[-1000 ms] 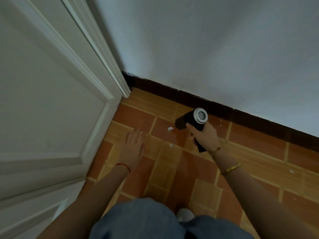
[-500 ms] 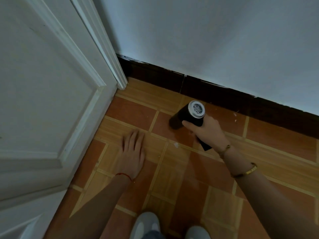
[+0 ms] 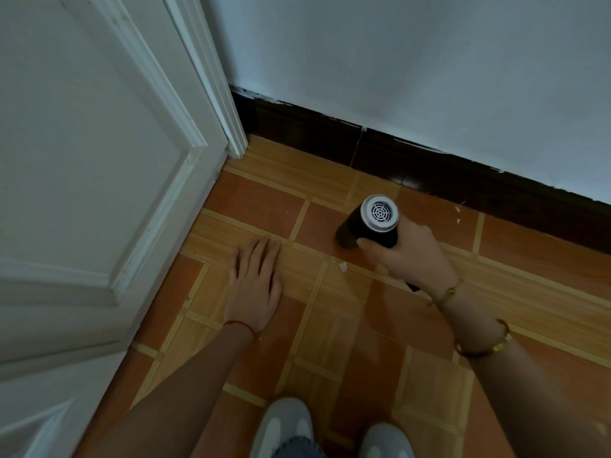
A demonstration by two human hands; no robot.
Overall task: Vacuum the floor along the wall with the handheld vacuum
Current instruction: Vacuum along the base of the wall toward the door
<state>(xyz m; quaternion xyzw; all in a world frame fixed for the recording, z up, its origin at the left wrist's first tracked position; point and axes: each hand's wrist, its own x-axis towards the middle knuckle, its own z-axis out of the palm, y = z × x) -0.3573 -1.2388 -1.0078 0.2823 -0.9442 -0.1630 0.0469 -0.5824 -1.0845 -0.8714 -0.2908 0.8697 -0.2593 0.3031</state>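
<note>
Orange and tan tiled floor [image 3: 330, 328] fills the head view, bounded on the far side by a pale wall [image 3: 413, 67] with a dark skirting board [image 3: 429, 170] along its foot, and on the left by a white panelled door [image 3: 86, 180] whose frame meets the skirting at the far corner. Right of centre, the right hand [image 3: 410, 256] grasps the handheld vacuum [image 3: 370, 226], fingers curled round its black handle, most of which is hidden under the palm. That black barrel's long axis runs from upper right down to lower left: the grey, round vented rear cap faces up toward the camera, and the nozzle end points down at the floor, tilted a little left, near the skirting but apart from it. Whether the nozzle touches the tile cannot be told. A small white scrap [image 3: 342, 266] lies on the floor just near of the nozzle, and a few white flecks [image 3: 458, 214] lie at the skirting to the right. Left of the vacuum and well apart from it, the left hand [image 3: 256, 289] lies flat on the floor, fingers straight and together, holding nothing, with a red thread at the wrist. Gold bracelets circle the right wrist and forearm. Two grey shoes [image 3: 284, 424] show at the near edge.
</note>
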